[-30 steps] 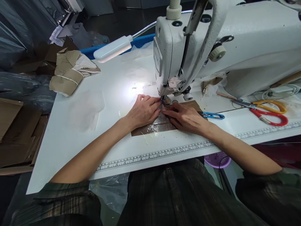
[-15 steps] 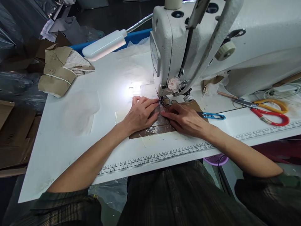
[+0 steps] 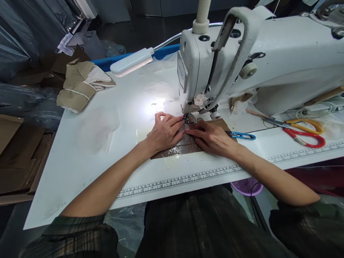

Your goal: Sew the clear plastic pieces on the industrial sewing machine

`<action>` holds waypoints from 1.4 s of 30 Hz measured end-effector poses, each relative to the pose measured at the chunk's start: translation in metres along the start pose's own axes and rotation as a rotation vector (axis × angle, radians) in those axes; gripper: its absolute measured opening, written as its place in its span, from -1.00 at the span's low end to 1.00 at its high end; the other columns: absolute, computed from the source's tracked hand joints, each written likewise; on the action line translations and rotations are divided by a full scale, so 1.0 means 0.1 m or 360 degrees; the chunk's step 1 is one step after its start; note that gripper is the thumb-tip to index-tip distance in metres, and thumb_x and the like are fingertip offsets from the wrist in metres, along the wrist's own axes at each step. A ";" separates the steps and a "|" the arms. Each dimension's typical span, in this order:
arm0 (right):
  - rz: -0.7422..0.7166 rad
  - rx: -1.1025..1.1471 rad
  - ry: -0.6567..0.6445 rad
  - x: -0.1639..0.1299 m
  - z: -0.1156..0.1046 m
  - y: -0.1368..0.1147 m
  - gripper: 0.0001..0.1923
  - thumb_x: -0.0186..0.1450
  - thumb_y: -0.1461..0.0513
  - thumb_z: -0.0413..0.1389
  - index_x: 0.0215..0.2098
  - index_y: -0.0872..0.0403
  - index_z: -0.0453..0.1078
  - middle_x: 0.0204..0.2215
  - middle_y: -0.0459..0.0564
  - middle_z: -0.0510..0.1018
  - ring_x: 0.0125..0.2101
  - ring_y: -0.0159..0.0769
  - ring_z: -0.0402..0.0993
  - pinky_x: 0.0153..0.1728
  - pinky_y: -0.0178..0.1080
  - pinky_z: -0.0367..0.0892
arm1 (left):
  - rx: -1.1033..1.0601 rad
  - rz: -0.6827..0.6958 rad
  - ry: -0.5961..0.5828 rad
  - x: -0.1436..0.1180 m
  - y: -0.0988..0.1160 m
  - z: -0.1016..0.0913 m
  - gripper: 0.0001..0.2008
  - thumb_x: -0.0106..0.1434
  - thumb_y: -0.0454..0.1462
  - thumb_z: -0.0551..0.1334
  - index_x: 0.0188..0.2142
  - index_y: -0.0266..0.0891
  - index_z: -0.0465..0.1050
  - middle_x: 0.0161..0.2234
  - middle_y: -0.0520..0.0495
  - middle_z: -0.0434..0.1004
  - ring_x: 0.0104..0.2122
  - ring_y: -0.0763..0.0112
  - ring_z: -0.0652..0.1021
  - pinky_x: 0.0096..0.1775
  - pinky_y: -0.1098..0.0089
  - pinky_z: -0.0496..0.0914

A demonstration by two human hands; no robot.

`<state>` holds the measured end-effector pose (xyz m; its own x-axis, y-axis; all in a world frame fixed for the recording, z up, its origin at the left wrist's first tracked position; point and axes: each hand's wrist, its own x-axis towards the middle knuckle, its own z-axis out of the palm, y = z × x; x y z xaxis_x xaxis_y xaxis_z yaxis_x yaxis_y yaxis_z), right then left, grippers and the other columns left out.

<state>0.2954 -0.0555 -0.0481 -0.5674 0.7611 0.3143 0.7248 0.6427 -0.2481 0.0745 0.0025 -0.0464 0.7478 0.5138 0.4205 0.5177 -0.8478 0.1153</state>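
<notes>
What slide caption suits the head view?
Both hands, left hand and right hand, press brown fabric flat under the sewing machine.

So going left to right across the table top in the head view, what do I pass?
Banded bundle of brown pieces → lamp head → left hand → right hand → blue thread snips → red-handled scissors.

Two hands, the left hand (image 3: 163,132) and the right hand (image 3: 212,138), lie on one brown piece (image 3: 174,150) under one sewing machine (image 3: 268,61). To the right are two pairs of scissors (image 3: 303,130) and one blue thread snipper (image 3: 242,135). Far left sit one lamp (image 3: 131,61) and one tied bundle (image 3: 77,89); one printed ruler (image 3: 177,180) runs along the near edge.
</notes>
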 end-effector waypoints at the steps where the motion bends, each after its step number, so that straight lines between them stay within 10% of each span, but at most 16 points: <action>1: 0.0004 0.0001 0.0003 0.00 0.00 0.01 -0.66 0.38 0.27 -0.06 0.04 0.08 0.43 -0.16 0.15 0.38 -0.24 -0.17 0.38 -0.23 -0.09 0.43 | 0.0016 0.0003 0.0004 0.00 0.00 0.00 -0.75 0.34 -0.26 0.11 -0.03 -0.19 0.45 0.07 -0.17 0.50 -0.14 0.18 0.50 0.01 -0.01 0.18; 30: 0.0252 0.0123 -0.0035 0.06 0.02 0.01 -0.66 0.41 0.23 -0.09 0.08 0.07 0.37 -0.23 0.11 0.34 -0.31 -0.20 0.35 -0.23 -0.09 0.40 | 0.0169 -0.0067 0.0025 0.07 -0.02 0.03 -0.82 0.38 -0.23 0.12 -0.12 -0.13 0.49 -0.05 -0.07 0.56 -0.24 0.29 0.51 0.01 0.03 0.19; 37: 0.0564 0.0387 0.0463 0.02 -0.04 0.16 -0.87 0.30 0.28 0.00 -0.36 0.09 0.37 -0.38 0.02 0.38 -0.43 -0.29 0.34 -0.37 -0.22 0.31 | 0.0177 -0.0169 0.0188 0.07 -0.08 -0.12 -0.81 0.36 -0.22 0.14 -0.13 -0.24 0.45 -0.12 -0.21 0.52 -0.20 0.19 0.48 -0.17 0.14 0.30; 42: 0.0523 0.0387 0.0443 0.04 -0.02 0.14 -0.89 0.26 0.29 0.01 -0.44 0.07 0.29 -0.42 0.03 0.42 -0.40 -0.24 0.33 -0.38 -0.22 0.26 | -0.0077 -0.0030 0.0033 0.06 -0.07 -0.19 -0.84 0.35 -0.29 0.11 -0.21 -0.26 0.46 -0.20 -0.14 0.56 -0.27 0.29 0.50 -0.23 0.23 0.33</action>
<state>0.3042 -0.0440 -0.0486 -0.1743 0.8961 0.4083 0.7168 0.3997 -0.5713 0.0670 0.0093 -0.0273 0.7289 0.5275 0.4364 0.5107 -0.8435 0.1665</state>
